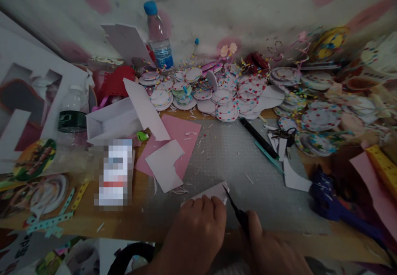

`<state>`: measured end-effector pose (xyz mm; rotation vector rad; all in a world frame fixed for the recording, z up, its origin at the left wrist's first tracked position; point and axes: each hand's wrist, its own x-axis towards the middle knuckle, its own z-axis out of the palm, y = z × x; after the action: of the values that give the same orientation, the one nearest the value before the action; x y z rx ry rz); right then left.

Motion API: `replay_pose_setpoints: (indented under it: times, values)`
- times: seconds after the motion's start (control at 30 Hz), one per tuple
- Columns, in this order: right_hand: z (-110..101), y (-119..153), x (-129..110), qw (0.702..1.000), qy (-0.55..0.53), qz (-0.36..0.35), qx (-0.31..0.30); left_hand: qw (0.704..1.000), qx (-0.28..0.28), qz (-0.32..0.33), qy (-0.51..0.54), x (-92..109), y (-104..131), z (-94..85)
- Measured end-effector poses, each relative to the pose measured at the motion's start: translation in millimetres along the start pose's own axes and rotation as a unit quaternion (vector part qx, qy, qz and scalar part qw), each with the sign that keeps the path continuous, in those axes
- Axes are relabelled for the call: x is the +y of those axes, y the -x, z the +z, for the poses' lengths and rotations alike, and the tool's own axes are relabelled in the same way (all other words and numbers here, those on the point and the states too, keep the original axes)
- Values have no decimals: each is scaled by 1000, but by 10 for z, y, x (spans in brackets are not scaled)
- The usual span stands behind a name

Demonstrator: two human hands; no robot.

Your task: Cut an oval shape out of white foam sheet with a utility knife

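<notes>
My left hand [200,223] lies over a small white board piece [214,190], its curled fingers holding it down on the grey cutting mat [226,151]. In my right hand [268,242] is a craft knife [239,214] with a black handle. The narrow blade points up and left, its tip close to the right end of the white piece; whether it touches cannot be told. Part of the white piece is hidden under my left fingers. Up and left of it, a cut white sheet [166,165] rests on pink paper [186,134].
Stacks of decorated discs [226,97] line the back. A blue-capped bottle [159,39] stands behind them. To the right lie a black pen [257,136], keys [285,134] and a blue glue gun [331,204]. On the left are a phone [116,171] and an open white box [114,120].
</notes>
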<state>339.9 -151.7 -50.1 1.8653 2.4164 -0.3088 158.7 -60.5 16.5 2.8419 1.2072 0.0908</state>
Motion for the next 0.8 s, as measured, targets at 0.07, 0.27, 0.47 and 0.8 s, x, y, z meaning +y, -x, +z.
replay_pose_setpoints:
  times: [0.07,0.27,0.47,0.8]
  values:
    - [-70,-28,33,999,-2,-30,17,1000,-11,5,-3,0,3,2]
    - [-12,-50,15,1000,17,-9,-20,999,-32,0,-1,-19,-8,-3]
    - [-62,-111,30,997,2,-5,-74,999,-46,-8,5,-37,-37,-39]
    - [-17,-99,28,986,-151,42,-52,998,-56,-22,22,-33,-19,-50]
